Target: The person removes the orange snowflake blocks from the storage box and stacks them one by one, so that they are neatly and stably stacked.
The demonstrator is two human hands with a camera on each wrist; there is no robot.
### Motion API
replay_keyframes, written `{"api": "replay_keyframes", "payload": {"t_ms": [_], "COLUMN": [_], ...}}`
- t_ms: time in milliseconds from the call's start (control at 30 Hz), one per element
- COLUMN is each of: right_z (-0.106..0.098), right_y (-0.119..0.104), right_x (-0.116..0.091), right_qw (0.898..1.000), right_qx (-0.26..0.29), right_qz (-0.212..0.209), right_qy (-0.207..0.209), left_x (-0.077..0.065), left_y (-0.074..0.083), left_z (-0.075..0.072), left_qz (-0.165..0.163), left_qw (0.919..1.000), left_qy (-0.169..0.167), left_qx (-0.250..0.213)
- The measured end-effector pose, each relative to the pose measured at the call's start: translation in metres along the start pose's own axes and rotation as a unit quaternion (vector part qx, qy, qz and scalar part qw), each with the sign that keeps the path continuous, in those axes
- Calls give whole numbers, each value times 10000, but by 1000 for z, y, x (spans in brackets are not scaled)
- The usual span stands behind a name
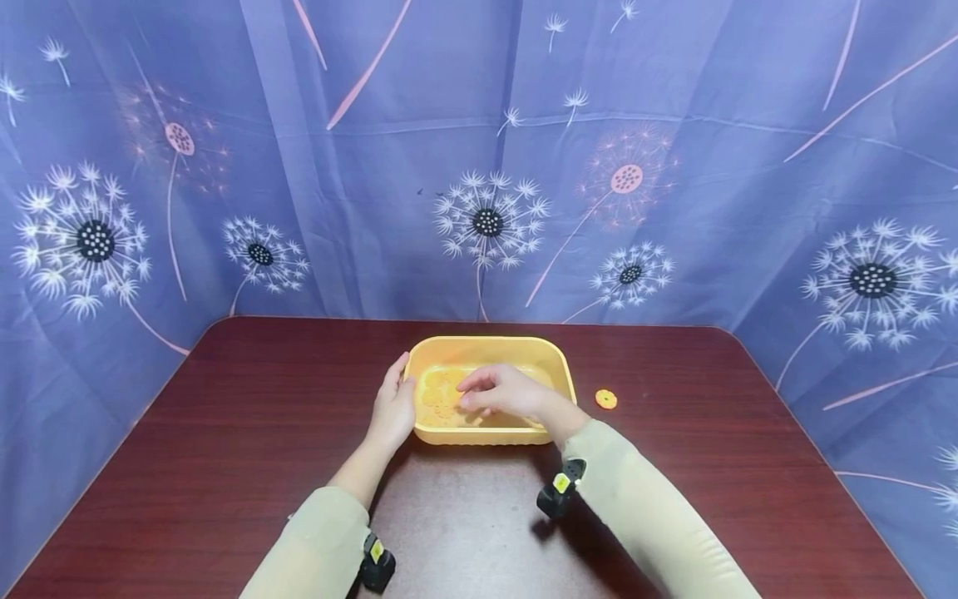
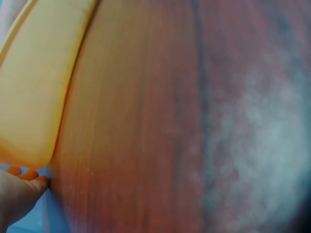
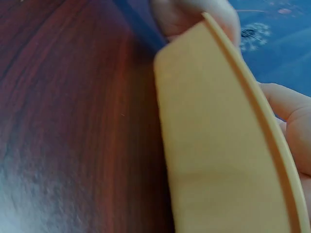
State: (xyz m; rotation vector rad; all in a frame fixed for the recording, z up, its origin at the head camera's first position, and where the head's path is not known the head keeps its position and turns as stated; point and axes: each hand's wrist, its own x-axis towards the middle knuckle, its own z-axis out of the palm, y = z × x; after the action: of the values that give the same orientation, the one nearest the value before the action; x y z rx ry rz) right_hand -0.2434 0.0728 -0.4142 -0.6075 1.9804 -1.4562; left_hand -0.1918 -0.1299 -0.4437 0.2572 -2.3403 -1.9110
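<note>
A yellow rectangular tub (image 1: 490,436) stands on the table, with several small flat orange pieces (image 1: 437,391) at the left of its floor. My left hand (image 1: 392,409) rests against the outside of the tub's left end, its fingers along the wall. In the left wrist view, fingertips (image 2: 30,174) show beside the tub's end. My right hand (image 1: 509,393) reaches over the near rim into the tub, thumb and forefinger close together by the orange pieces. Whether anything is between them cannot be seen. The tub's near wall (image 3: 214,126) hides part of that hand in the right wrist view.
One round orange flower-shaped piece (image 1: 606,399) lies on the dark red wooden table (image 1: 674,374), just right of the tub. A blue dandelion-print curtain (image 1: 374,166) hangs behind the table and along its sides. Small black cameras (image 1: 554,499) are worn on both wrists.
</note>
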Motion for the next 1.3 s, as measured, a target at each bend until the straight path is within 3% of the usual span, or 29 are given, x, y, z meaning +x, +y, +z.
{"api": "replay_keyframes", "payload": {"t_ms": [233,400,533,767,1033,1133,1300], "right_z": [15,18,19,16,13,13,13], "right_y": [-2,-1,-1,-3,-3,-2,3], "right_x": [9,9,8,8,11,12,16], "right_qw": [9979,9978,9985,9980,9977,9968,9877], "right_qx": [-413,-165,85,-135,-148,-420,-1404], "right_qz": [293,245,329,619,293,112,-229], "right_qy": [-416,-593,-434,6,588,676,644], "left_x": [0,-1,-1,1,1,1,2], "left_y": [2,2,2,1,2,1,1], "left_z": [0,-1,-1,-1,0,0,0], "left_qz": [68,81,23,-9,-105,-92,-72], "left_qw": [9999,9998,9998,9998,9999,9999,10000], "left_qy": [86,83,73,68,49,47,30], "left_qx": [120,151,167,179,75,67,35]}}
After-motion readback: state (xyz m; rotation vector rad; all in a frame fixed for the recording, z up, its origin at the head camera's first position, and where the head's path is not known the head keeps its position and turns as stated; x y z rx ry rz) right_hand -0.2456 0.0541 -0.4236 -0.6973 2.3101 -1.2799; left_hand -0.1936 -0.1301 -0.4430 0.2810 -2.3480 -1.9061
